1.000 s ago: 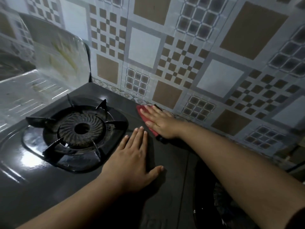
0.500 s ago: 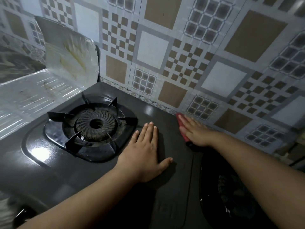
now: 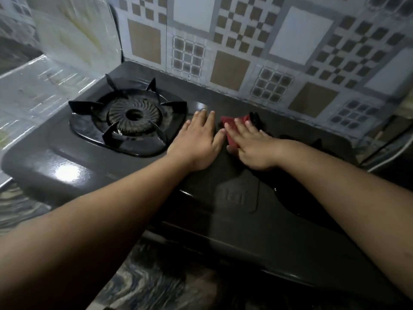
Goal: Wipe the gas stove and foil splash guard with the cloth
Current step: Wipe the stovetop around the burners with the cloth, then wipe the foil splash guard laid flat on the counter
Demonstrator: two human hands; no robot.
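Observation:
The black gas stove [image 3: 67,162] fills the middle of the view, with its left burner [image 3: 133,116] and pan support exposed. My left hand [image 3: 196,144] lies flat, fingers together, on the stove top just right of that burner. My right hand [image 3: 250,144] presses flat on a red cloth [image 3: 230,128] right beside it, in the centre strip of the stove. Only the cloth's far and left edges show past my fingers. The foil splash guard [image 3: 73,34] stands at the back left, stained with yellowish streaks, and its side panel [image 3: 29,86] runs along the stove's left.
A patterned tile wall [image 3: 268,41] rises directly behind the stove. The right burner [image 3: 317,144] is in deep shadow behind my right forearm. A marbled countertop [image 3: 156,283] runs under the stove's front edge.
My right hand has slid the red cloth from the back edge near the wall toward me, stopping beside my left hand. The camera has pulled back and shifted right.

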